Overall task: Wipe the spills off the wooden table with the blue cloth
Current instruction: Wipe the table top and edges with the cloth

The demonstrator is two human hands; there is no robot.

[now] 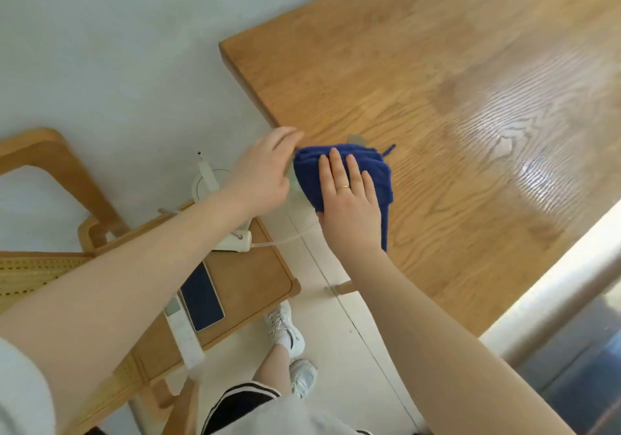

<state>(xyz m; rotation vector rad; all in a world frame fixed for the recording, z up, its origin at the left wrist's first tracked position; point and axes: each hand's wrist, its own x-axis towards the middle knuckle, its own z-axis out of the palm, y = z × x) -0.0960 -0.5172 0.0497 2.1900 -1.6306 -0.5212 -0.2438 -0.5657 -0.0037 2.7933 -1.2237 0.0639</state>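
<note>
The blue cloth [349, 172] lies bunched at the near left edge of the wooden table [437, 82], with one corner hanging over the edge. My right hand [349, 199] presses flat on the cloth, fingers spread and thumb at its lower edge. My left hand [265, 172] is cupped just off the table edge, touching the cloth's left side. A pale greenish blur [293, 182] shows between that hand and the cloth; I cannot tell what it is. A shiny streak [524, 152] spreads over the tabletop to the right.
A wooden chair [242, 276] stands left of the table with a dark phone [201, 297] and a white plug with a cable [235, 241] on its seat. A white round device [210, 182] sits on the floor. A bright window sill [554, 276] runs along the right. My feet in white shoes [285, 330] are below.
</note>
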